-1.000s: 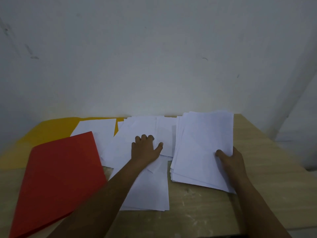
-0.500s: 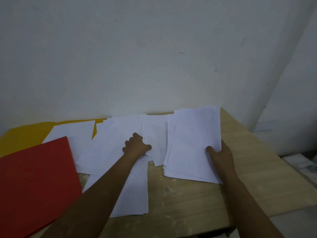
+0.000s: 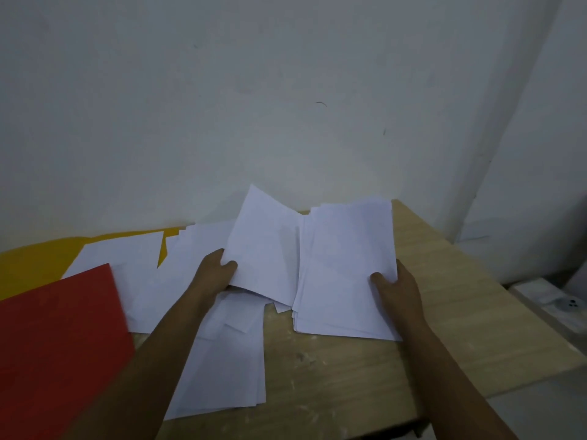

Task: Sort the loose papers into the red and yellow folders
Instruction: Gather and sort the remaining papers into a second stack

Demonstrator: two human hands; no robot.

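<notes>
A: Report the layout, left to right.

B: The red folder (image 3: 60, 338) lies closed at the left, overlapping the yellow folder (image 3: 35, 258) behind it. The loose papers (image 3: 219, 360) are spread across the middle of the table (image 3: 444, 312). No sheet lies in the red folder; 1 or more overlap the yellow, apparently only by chance.

A: Hand states?

B: The left hand (image 3: 216, 274) pinches the raised sheets (image 3: 266, 249), thumb on top, fingers underneath. The right hand (image 3: 398, 287) grips the right edge of the neat stack (image 3: 346, 268), thumb on top — the fingers below are hidden.

A: What changed?

B: 1.0 s ago the left hand pressed flat on the spread; 0.5 s ago it curled on the paper. Now the sheets stand lifted and tilted, their far corner against the wall (image 3: 286, 90). The view has also swung right.

A: Meaning?

B: Probably gathering — the lifted sheets are likely headed onto the stack. Filing has not begun.
</notes>
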